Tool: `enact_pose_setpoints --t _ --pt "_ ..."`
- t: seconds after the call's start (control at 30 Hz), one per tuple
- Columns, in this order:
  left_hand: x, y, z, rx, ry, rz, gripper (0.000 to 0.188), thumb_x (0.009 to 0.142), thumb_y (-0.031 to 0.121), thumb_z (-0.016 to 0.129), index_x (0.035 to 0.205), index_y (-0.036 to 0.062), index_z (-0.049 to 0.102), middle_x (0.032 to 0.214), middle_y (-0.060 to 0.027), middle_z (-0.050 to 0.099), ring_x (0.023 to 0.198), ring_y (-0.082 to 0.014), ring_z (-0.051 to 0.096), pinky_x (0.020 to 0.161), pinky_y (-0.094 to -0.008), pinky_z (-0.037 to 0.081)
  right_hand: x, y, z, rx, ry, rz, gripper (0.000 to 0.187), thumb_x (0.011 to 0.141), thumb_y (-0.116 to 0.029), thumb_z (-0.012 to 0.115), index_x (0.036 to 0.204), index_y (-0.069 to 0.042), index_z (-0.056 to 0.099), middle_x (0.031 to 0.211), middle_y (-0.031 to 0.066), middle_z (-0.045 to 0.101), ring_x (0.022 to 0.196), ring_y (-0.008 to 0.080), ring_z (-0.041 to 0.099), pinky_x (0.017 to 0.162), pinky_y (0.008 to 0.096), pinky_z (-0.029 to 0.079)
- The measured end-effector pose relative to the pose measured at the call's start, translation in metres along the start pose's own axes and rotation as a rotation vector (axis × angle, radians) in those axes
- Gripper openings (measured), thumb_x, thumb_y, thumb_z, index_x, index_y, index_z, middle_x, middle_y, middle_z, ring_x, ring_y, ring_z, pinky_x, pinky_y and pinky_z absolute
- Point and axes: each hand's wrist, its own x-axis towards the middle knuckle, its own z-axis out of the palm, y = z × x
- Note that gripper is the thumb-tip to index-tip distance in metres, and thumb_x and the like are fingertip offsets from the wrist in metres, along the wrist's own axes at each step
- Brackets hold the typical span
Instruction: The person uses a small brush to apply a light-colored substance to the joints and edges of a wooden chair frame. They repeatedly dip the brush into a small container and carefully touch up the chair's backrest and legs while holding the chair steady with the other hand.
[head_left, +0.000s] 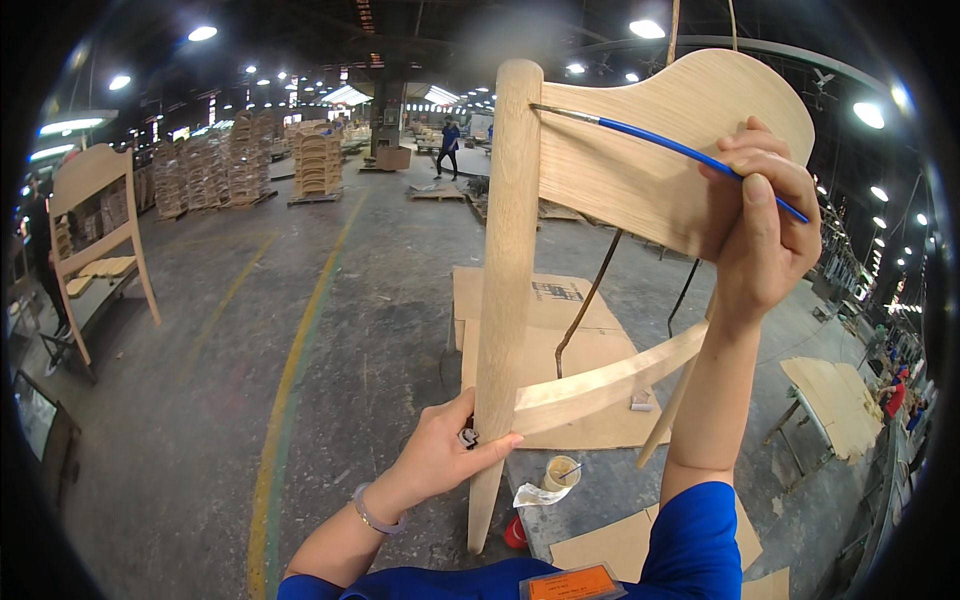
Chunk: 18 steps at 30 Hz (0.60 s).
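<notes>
A pale wooden chair back frame (515,220) stands up before me, with a round post, a wide curved top rail (640,180) and a narrower lower rail (610,380). My left hand (445,445) is closed round the post near the lower rail, its thumb across the front. A small dark and silvery thing shows by its fingers, too small to name. A slim blue paintbrush (665,140) is pinched in my right hand (770,215). Its tip touches the joint where the top rail meets the post. The far post is mostly hidden behind my right forearm.
Below are a bench with cardboard (575,320), a cup (562,473) with a stick in it, a white cloth (538,494) and a red object (515,533). Wires (590,300) hang behind the frame. Another chair frame (100,220) is at left; a person (449,150) stands far off.
</notes>
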Motion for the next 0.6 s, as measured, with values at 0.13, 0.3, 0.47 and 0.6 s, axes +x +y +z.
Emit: enact_pose_setpoints --t 0.13,0.3,0.47,0.6 --pt "0.0 0.002 -0.003 0.018 0.002 -0.016 0.054 0.087 0.028 0.084 0.126 -0.0053 0.065 0.104 -0.0159 0.077 0.093 -0.0208 0.075 0.081 -0.032 0.058 -0.001 0.003 0.003 -0.001 0.001 0.0 0.011 0.098 -0.006 0.062 0.102 0.0 0.07 0.091 0.0134 0.077 0.103 0.0271 0.069 0.115 0.0551 0.039" --pt "0.003 0.001 -0.002 0.037 0.012 -0.017 0.054 0.087 0.029 0.084 0.125 -0.0052 0.066 0.104 -0.0157 0.077 0.093 -0.0211 0.076 0.081 -0.0322 0.058 -0.003 0.008 0.003 0.016 0.005 -0.007 0.011 0.097 -0.006 0.062 0.102 0.0 0.07 0.091 0.0134 0.077 0.102 0.0264 0.069 0.115 0.055 0.039" --pt "0.005 0.001 -0.003 0.044 0.025 -0.015 0.055 0.087 0.03 0.084 0.125 -0.005 0.066 0.104 -0.0158 0.077 0.095 -0.0222 0.076 0.083 -0.0339 0.058 -0.004 0.013 0.005 0.024 0.01 -0.007 0.011 0.097 -0.006 0.062 0.101 0.0 0.071 0.093 0.0136 0.077 0.102 0.026 0.069 0.115 0.0552 0.04" --pt "0.007 0.001 -0.003 0.045 0.037 -0.009 0.055 0.087 0.03 0.083 0.125 -0.005 0.066 0.104 -0.0157 0.077 0.094 -0.0221 0.076 0.083 -0.0343 0.058 -0.005 0.016 0.007 0.022 0.02 0.002 0.011 0.096 -0.007 0.063 0.1 -0.001 0.072 0.094 0.0136 0.077 0.101 0.026 0.07 0.115 0.0555 0.04"
